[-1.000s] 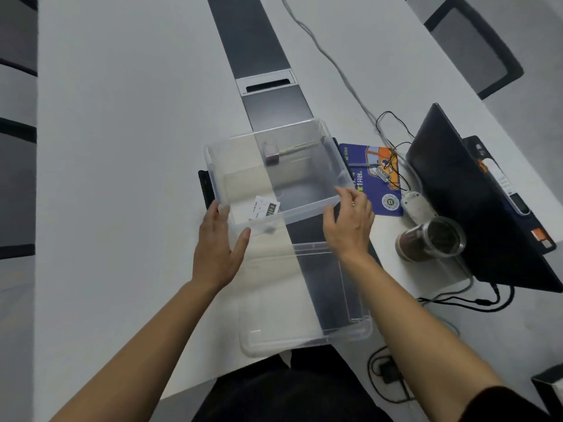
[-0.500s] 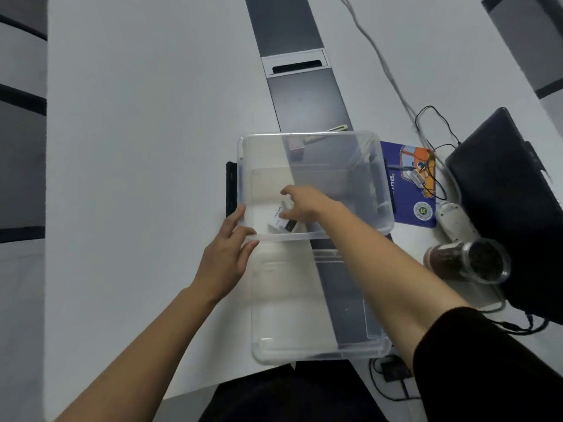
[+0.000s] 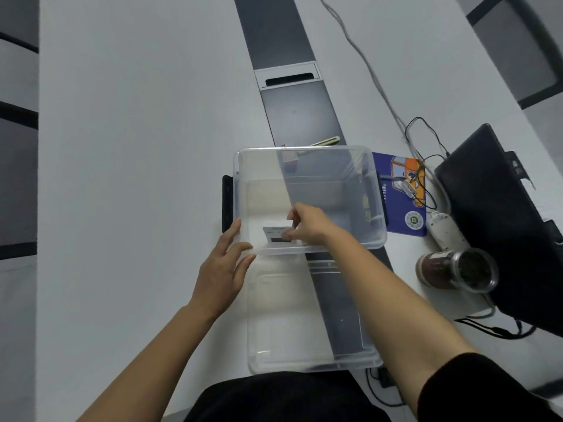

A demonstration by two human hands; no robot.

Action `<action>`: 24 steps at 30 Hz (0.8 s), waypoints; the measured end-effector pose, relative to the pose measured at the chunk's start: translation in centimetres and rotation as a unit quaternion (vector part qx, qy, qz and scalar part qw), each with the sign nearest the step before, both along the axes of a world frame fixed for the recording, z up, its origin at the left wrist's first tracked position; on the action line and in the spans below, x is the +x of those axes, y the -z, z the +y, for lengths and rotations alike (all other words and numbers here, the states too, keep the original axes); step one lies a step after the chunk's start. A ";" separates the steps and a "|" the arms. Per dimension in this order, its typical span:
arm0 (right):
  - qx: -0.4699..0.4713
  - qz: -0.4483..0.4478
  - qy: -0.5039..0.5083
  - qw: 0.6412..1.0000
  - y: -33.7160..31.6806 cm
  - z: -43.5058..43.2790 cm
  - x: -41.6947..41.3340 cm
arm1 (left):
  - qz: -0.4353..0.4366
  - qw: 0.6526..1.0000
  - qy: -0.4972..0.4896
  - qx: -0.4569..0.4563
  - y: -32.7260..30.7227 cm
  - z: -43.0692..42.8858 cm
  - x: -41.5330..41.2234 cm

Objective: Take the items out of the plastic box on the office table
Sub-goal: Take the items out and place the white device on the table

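A clear plastic box (image 3: 376,190) stands on the white office table. My right hand (image 3: 307,223) is inside it, its fingers pinched on a small white card (image 3: 274,234) with a dark band that lies near the box's front wall. My left hand (image 3: 224,263) rests against the front left corner of the box, fingers on the rim. Seen through the far wall are a small pinkish block (image 3: 289,158) and a pale stick (image 3: 326,142); whether they lie inside the box or behind it I cannot tell. The box's clear lid (image 3: 304,339) lies flat in front of the box.
To the right lie a blue booklet (image 3: 399,208), tangled cables (image 3: 420,166), a white plug adapter (image 3: 444,231), a clear jar of dark grains (image 3: 457,271) on its side and a black laptop (image 3: 502,220). A black object (image 3: 227,205) sits at the box's left side.
My right hand left the box's front right rim, reached inside and closed its fingers on the white card. My left hand stayed at the front left corner. The view shifted left.
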State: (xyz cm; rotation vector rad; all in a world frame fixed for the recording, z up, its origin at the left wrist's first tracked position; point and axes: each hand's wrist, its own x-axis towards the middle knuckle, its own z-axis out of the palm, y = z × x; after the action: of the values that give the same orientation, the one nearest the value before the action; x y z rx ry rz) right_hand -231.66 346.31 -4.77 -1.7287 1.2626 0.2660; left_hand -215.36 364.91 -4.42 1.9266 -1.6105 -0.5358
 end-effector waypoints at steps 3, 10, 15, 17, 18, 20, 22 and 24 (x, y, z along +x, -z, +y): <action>-0.087 -0.021 0.018 0.996 -2.1 1.0 -0.5 | -0.006 1.000 -0.007 0.017 -0.5 0.0 0.0; -0.220 -0.253 0.184 0.924 -5.7 7.6 -2.9 | 0.280 0.918 -0.270 0.071 -6.6 -1.8 -1.9; -0.245 -0.337 0.160 0.895 -6.9 11.0 -3.2 | 0.544 0.761 -0.311 0.166 -10.5 -2.1 -3.3; -0.245 -0.342 0.122 0.899 -7.1 11.4 -3.6 | 0.564 0.755 -0.300 0.151 -10.7 -1.3 -3.9; -0.238 -0.339 0.108 0.904 -7.3 11.5 -3.7 | 0.549 0.767 -0.302 0.137 -10.8 -0.9 -4.1; -0.167 -0.352 0.115 0.914 -7.8 11.7 -3.9 | 0.514 0.794 -0.302 0.116 -10.7 -0.1 -4.4; -0.038 -0.377 0.176 0.908 -8.7 11.7 -4.0 | 0.514 0.798 -0.297 0.101 -10.7 0.6 -4.4; 0.058 -0.367 0.212 0.904 -9.4 11.6 -4.0 | 0.524 0.795 -0.293 0.094 -10.9 1.4 -4.3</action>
State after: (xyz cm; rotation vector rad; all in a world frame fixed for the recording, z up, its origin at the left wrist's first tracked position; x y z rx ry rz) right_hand -235.61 357.90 4.60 -1.2144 0.9801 -0.5184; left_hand -219.64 366.35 6.51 1.5978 -0.2395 -1.2160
